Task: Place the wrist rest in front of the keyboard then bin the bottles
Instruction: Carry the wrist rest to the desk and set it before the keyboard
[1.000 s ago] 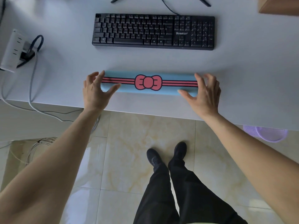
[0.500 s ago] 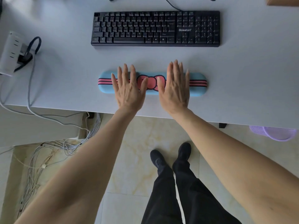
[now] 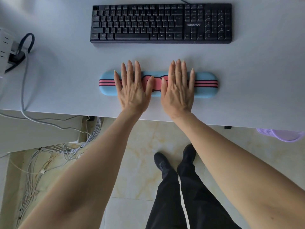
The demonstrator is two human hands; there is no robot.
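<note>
both palms are lying flat and open on the wrist rest (image 3: 204,83) at mid-frame, the left hand (image 3: 133,90) and right hand (image 3: 178,90) flanking its pink bow, likely pressing to slide it squarely toward the keyboard (image 3: 160,23) at upper centre. a gap of desk (image 3: 255,80) is separating them. no bottles are showing.

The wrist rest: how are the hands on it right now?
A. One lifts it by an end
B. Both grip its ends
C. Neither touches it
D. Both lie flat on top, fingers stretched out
D: the left hand and right hand lie flat, side by side, across the middle of the wrist rest.
</note>
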